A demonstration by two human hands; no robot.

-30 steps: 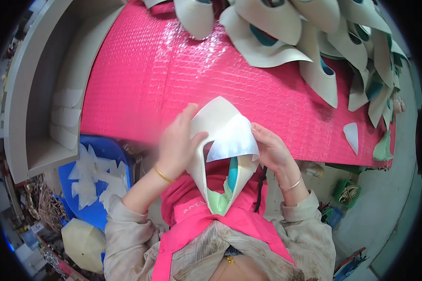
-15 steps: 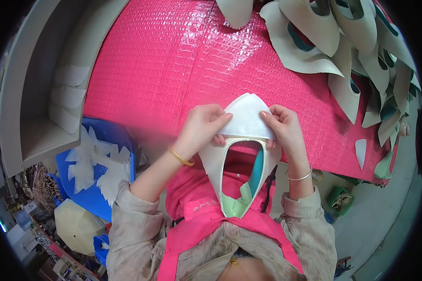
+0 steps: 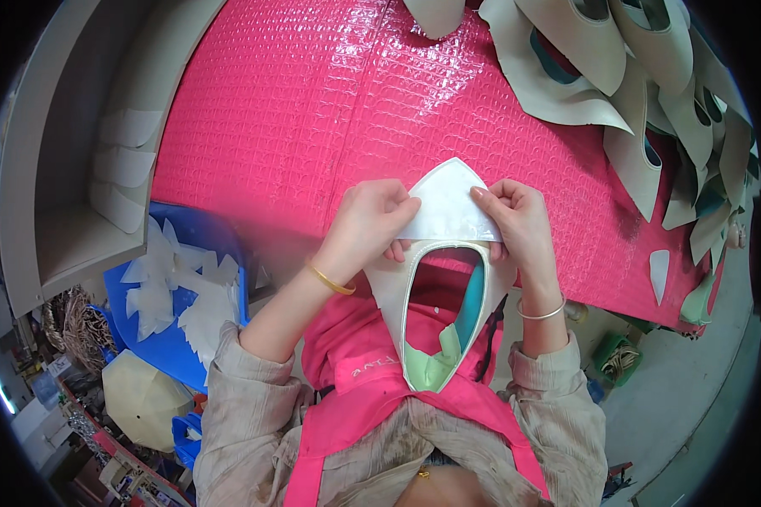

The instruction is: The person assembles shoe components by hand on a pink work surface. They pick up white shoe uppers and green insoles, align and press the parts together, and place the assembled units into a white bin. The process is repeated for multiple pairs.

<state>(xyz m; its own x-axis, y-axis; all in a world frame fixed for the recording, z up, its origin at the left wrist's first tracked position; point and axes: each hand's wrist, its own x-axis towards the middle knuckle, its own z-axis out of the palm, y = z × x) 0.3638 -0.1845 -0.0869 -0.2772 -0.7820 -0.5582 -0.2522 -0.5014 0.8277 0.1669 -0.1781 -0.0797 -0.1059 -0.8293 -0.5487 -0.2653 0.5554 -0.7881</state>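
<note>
An off-white shoe upper [image 3: 389,283] hangs between my hands at the near edge of the pink table, its oval opening toward me. Teal and pale green lining [image 3: 435,359] shows inside the opening. Over the upper's pointed toe lies a white, rounded-triangular toe piece [image 3: 450,207], its straight edge toward the opening. My left hand [image 3: 368,221] pinches the left side of toe piece and upper, thumb on top and fingers beneath. My right hand [image 3: 520,224] grips the right side the same way, thumb on the toe piece near its edge.
More uppers [image 3: 575,76] are heaped on the pink table [image 3: 262,127] at the far right. A small white piece [image 3: 659,275] lies near the right edge. At left stand a grey shelf box [image 3: 25,194] with stacked white pieces and a blue bin [image 3: 165,346] holding pale scraps.
The white toe piece, askew over the upper's tip before, now sits in line with the toe's outline. My right thumb has shifted slightly up along it. The view has moved a little.
</note>
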